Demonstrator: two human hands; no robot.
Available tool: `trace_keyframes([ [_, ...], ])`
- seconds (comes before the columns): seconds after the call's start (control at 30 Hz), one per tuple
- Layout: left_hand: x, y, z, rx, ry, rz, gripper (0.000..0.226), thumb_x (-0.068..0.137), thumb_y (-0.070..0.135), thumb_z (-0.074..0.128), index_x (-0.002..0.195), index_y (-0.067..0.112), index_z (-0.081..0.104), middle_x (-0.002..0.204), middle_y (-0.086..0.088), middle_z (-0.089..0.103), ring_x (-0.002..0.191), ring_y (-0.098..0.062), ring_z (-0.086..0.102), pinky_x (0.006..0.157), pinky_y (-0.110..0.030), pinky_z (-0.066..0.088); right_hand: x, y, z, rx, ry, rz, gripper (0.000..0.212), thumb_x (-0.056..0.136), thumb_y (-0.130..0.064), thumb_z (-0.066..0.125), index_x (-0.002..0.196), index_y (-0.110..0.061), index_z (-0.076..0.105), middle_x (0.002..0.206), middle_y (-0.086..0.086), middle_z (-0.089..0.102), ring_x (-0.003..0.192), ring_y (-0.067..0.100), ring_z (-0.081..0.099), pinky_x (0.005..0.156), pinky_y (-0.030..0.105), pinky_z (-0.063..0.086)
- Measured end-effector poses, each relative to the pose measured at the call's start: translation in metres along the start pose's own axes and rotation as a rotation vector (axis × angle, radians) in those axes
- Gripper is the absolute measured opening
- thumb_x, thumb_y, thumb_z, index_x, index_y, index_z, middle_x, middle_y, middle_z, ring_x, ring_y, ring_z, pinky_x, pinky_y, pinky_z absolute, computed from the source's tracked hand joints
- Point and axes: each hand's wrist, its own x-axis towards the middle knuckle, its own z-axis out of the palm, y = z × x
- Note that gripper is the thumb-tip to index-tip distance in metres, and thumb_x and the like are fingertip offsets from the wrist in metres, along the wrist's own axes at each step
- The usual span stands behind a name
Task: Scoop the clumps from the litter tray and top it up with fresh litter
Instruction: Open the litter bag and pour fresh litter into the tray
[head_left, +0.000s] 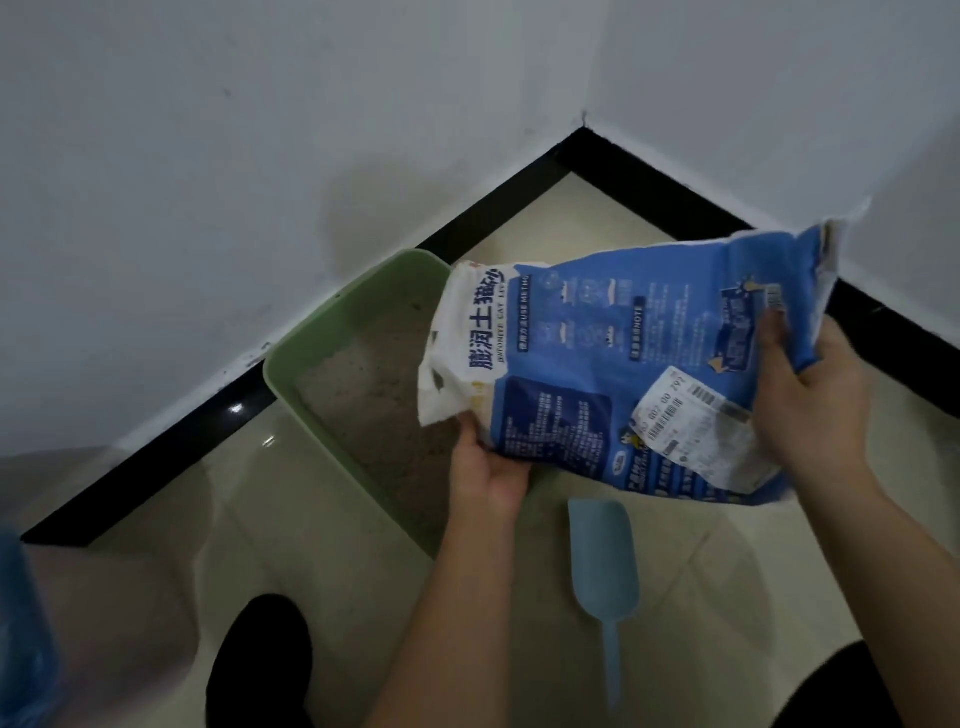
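A green litter tray (317, 358) with grey litter (384, 400) in it stands on the floor against the wall. Above its right half a blue and white litter bag (613, 358) lies tipped on its side, its white top end toward the tray. My left hand (488, 467) grips the bag's lower edge near that top end. My right hand (810, 395) grips the bag's bottom end at the right. A light blue scoop (602, 566) lies on the floor below the bag, handle toward me. The bag hides the tray's right side.
White walls with a black skirting board (675, 192) meet in a corner behind the tray. The floor is pale glossy tile (322, 540). A black shape (260, 660) sits at the bottom left, and a blurred blue thing (21, 623) at the left edge.
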Motion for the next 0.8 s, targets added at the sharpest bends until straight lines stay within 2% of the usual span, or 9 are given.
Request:
trace_keyframes([
  [0.1, -0.001, -0.010, 0.008, -0.082, 0.068, -0.016, 0.044, 0.103, 0.040, 0.037, 0.136, 0.015, 0.052, 0.115, -0.019, 0.063, 0.101, -0.038, 0.060, 0.069, -0.054, 0.058, 0.005, -0.005, 0.005, -0.004, 0.022, 0.016, 0.020, 0.100, -0.046, 0.049, 0.104, -0.028, 0.059, 0.097, -0.001, 0.065, 0.082, 0.013, 0.062, 0.073, 0.027, 0.041],
  [0.17, -0.006, -0.013, 0.015, -0.109, 0.105, -0.023, 0.042, 0.105, 0.035, 0.033, 0.138, 0.016, 0.050, 0.103, -0.016, 0.063, 0.092, -0.035, 0.060, 0.054, -0.049, 0.058, 0.004, -0.015, 0.009, 0.034, 0.028, 0.043, 0.021, 0.099, -0.045, 0.052, 0.104, -0.026, 0.059, 0.090, -0.006, 0.066, 0.071, -0.002, 0.062, 0.070, 0.025, 0.042],
  [0.27, -0.005, -0.009, 0.017, -0.114, 0.132, 0.030, 0.040, 0.105, 0.034, 0.033, 0.137, 0.018, 0.052, 0.103, -0.013, 0.064, 0.093, -0.032, 0.061, 0.066, -0.048, 0.056, 0.008, -0.032, 0.011, 0.034, 0.037, 0.046, 0.023, 0.099, -0.044, 0.053, 0.100, -0.022, 0.059, 0.080, -0.017, 0.061, 0.055, -0.015, 0.057, 0.058, 0.021, 0.041],
  [0.33, -0.004, 0.001, 0.013, -0.125, 0.109, 0.077, 0.040, 0.104, 0.040, 0.035, 0.133, 0.020, 0.055, 0.111, -0.014, 0.066, 0.100, -0.034, 0.063, 0.077, -0.053, 0.056, 0.015, -0.041, 0.016, 0.020, -0.001, 0.034, 0.025, 0.099, -0.045, 0.053, 0.101, -0.021, 0.060, 0.081, -0.013, 0.063, 0.063, -0.007, 0.061, 0.062, 0.023, 0.043],
  [0.43, -0.012, 0.016, 0.011, -0.146, 0.065, 0.091, 0.038, 0.101, 0.049, 0.039, 0.119, 0.024, 0.061, 0.115, -0.016, 0.068, 0.104, -0.036, 0.065, 0.087, -0.058, 0.053, 0.022, -0.048, 0.025, -0.037, -0.010, 0.012, 0.028, 0.097, -0.049, 0.053, 0.105, -0.024, 0.062, 0.095, 0.001, 0.067, 0.084, 0.019, 0.064, 0.074, 0.033, 0.045],
  [0.53, -0.018, 0.018, 0.015, -0.066, 0.086, 0.128, 0.042, 0.098, 0.054, 0.041, 0.123, 0.026, 0.059, 0.106, -0.008, 0.071, 0.095, -0.026, 0.068, 0.072, -0.041, 0.057, 0.021, -0.053, 0.033, -0.028, -0.011, 0.005, 0.031, 0.095, -0.055, 0.053, 0.104, -0.027, 0.063, 0.101, 0.002, 0.068, 0.090, 0.025, 0.066, 0.081, 0.043, 0.053],
  [0.6, -0.017, 0.017, 0.016, -0.036, 0.083, 0.105, 0.046, 0.098, 0.054, 0.040, 0.131, 0.025, 0.053, 0.111, -0.007, 0.067, 0.101, -0.026, 0.064, 0.081, -0.044, 0.054, 0.019, -0.056, 0.036, -0.070, -0.046, 0.003, 0.035, 0.094, -0.058, 0.052, 0.104, -0.026, 0.063, 0.103, 0.003, 0.069, 0.091, 0.027, 0.067, 0.083, 0.048, 0.054],
  [0.7, -0.014, 0.011, 0.008, 0.055, 0.067, 0.029, 0.048, 0.097, 0.057, 0.040, 0.133, 0.027, 0.050, 0.130, -0.011, 0.060, 0.118, -0.031, 0.055, 0.106, -0.056, 0.037, 0.016, -0.059, 0.039, -0.054, -0.061, 0.014, 0.034, 0.096, -0.055, 0.051, 0.102, -0.024, 0.062, 0.096, 0.002, 0.068, 0.077, 0.018, 0.065, 0.071, 0.033, 0.052],
  [0.8, -0.012, 0.008, 0.005, 0.052, 0.061, 0.060, 0.047, 0.097, 0.057, 0.039, 0.131, 0.027, 0.051, 0.125, -0.010, 0.062, 0.113, -0.031, 0.059, 0.102, -0.054, 0.044, 0.016, -0.054, 0.040, -0.082, -0.051, 0.024, 0.037, 0.095, -0.057, 0.051, 0.100, -0.021, 0.062, 0.095, 0.006, 0.067, 0.080, 0.024, 0.064, 0.076, 0.039, 0.052],
])
